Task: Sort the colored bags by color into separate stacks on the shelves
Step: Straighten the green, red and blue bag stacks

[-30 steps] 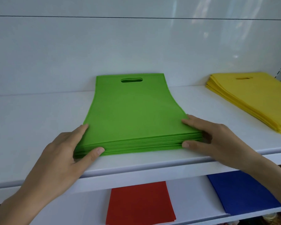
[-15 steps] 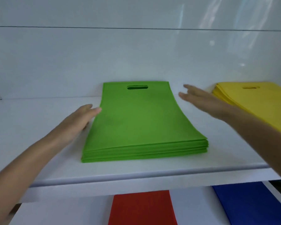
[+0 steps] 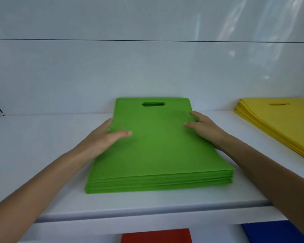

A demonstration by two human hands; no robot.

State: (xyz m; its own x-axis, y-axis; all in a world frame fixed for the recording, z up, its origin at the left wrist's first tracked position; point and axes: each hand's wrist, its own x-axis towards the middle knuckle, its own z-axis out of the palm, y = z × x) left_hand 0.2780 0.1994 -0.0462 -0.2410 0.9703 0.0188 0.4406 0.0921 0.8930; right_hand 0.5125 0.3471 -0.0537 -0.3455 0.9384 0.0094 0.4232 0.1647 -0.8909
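Observation:
A stack of green bags (image 3: 158, 149) with a cut-out handle lies flat in the middle of the white upper shelf (image 3: 42, 155). My left hand (image 3: 104, 137) rests against the stack's left side, thumb lying on the top bag and fingers along the edge. On the right side my right hand (image 3: 204, 128) does the same, fingers straight against the edge and thumb on top. A stack of yellow bags (image 3: 279, 123) sits at the right end of the same shelf.
On the lower shelf a red bag stack (image 3: 156, 235) shows below the green one and a blue bag stack (image 3: 274, 232) lies to its right. The white back wall (image 3: 147, 76) stands close behind the stacks. The shelf's front lip (image 3: 147, 211) runs across the view.
Both hands left the stack's front corners, lifted outward, and now lie against its left and right sides further back. The green stack looks squared up.

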